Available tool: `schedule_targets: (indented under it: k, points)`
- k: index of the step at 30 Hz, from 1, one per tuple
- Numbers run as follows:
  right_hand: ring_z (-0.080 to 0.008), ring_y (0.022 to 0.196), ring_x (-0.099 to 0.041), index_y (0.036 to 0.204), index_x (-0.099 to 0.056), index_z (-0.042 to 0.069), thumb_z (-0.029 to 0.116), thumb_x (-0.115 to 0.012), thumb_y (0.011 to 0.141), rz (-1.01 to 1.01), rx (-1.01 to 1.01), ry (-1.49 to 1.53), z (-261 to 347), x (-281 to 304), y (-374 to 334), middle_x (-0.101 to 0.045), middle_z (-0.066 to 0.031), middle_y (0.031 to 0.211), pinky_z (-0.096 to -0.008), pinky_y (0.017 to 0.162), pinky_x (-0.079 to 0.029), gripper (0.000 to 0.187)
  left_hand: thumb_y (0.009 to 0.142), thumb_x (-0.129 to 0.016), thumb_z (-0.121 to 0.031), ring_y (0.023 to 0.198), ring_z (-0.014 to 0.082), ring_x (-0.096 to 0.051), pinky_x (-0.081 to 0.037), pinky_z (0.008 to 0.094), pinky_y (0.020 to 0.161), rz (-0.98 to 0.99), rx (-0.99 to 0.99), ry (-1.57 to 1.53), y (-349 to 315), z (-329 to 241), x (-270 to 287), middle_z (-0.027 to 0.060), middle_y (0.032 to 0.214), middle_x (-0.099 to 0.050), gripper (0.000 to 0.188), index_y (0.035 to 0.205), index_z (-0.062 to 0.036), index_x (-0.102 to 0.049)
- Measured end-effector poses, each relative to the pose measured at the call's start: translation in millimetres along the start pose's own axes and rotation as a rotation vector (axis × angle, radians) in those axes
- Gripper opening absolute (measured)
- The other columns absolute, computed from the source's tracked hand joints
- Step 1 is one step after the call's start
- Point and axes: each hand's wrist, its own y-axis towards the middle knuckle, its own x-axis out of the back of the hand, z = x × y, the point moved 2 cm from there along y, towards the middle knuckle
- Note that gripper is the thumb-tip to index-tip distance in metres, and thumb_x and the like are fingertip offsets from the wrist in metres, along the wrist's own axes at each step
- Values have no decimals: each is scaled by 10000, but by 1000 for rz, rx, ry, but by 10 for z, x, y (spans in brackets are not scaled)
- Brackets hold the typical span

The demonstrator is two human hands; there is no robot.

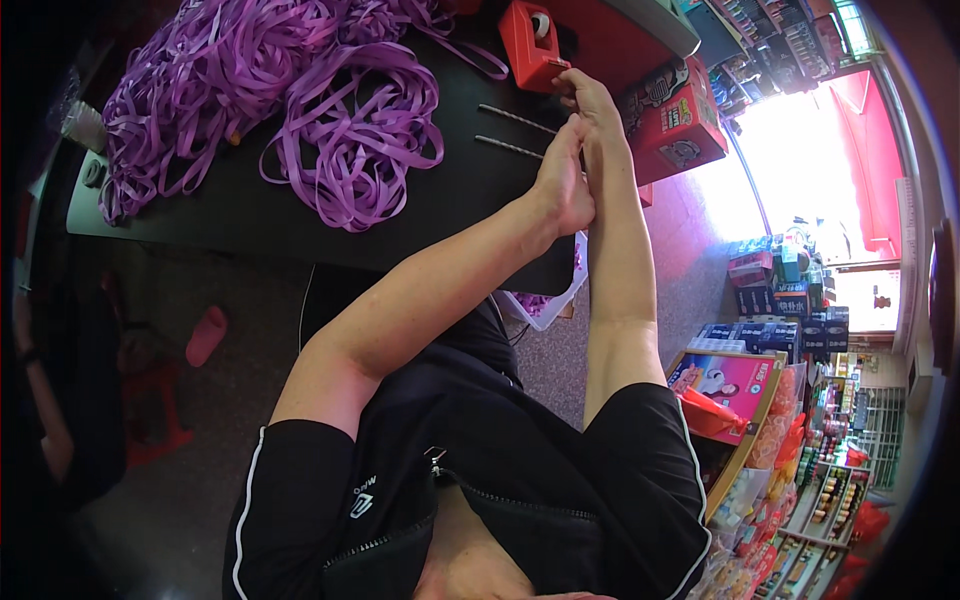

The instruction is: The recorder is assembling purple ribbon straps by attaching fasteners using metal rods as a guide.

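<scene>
Head view: a hard red dispenser at the right fingertips, thin rods by the left hand

The right hand (592, 105) reaches past the left hand (568, 180), its fingers part bent at the near end of a red tape dispenser (530, 62). Whether the fingertips touch it, or pinch a bit of tape, I cannot tell. The left hand lies just short of the right, against or over the right wrist; its fingers are partly hidden, and I cannot tell whether they close on anything.

The dispenser sits just beyond the right fingertips, its pale roll facing up. It looks like rigid plastic, probably firm enough to take by its sides, clear of the end where a cutting edge would be. Tape pulled from it would likely be light, clingy and best pinched at its tip.

Directly left of both hands, two slim twisted rods (515, 117) run toward the grip, their right ends passing out of sight behind the hands. They look stiff and light; the spiral ridges should give some purchase, mid-length being the safer hold.

Farther left of the grip, on the black table (470, 195), lies a loose bundle of purple ribbon (350, 185), with a bigger heap (225, 80) beyond it. The ribbon looks soft, light and slippery, easily tangled, so several loops gathered together should hold better than one strand.
</scene>
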Motion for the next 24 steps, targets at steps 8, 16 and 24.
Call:
schedule_targets:
  k: [8, 16, 24]
  points:
    - [-58, 648, -450, 893, -689, 47, 280, -550, 903, 208, -48, -6, 313, 220, -644, -654, 12, 870, -193, 621, -352, 271, 894, -471, -530, 1374, 435, -119, -54, 510, 1121, -256, 44, 49, 32, -65, 114, 365, 1434, -127, 595, 1321, -137, -341]
    - [-96, 830, -563, 916, -685, 11, 277, -428, 963, 257, 279, -337, 497, 661, -1603, -668, -28, 890, -245, 749, -404, 373, 800, -680, -350, 1397, 426, 96, 62, 484, 1121, -259, 149, 178, 60, -29, 224, 360, 1465, 57, 816, 1431, -156, -200]
    - [-150, 893, -601, 915, -655, -43, 240, -422, 956, 238, 283, -411, 452, 713, -1743, -666, -84, 897, -280, 860, -428, 369, 784, -730, -289, 1400, 410, 73, 41, 438, 1138, -111, 141, 360, 45, -25, 207, 359, 1463, 48, 914, 1409, 47, -153]
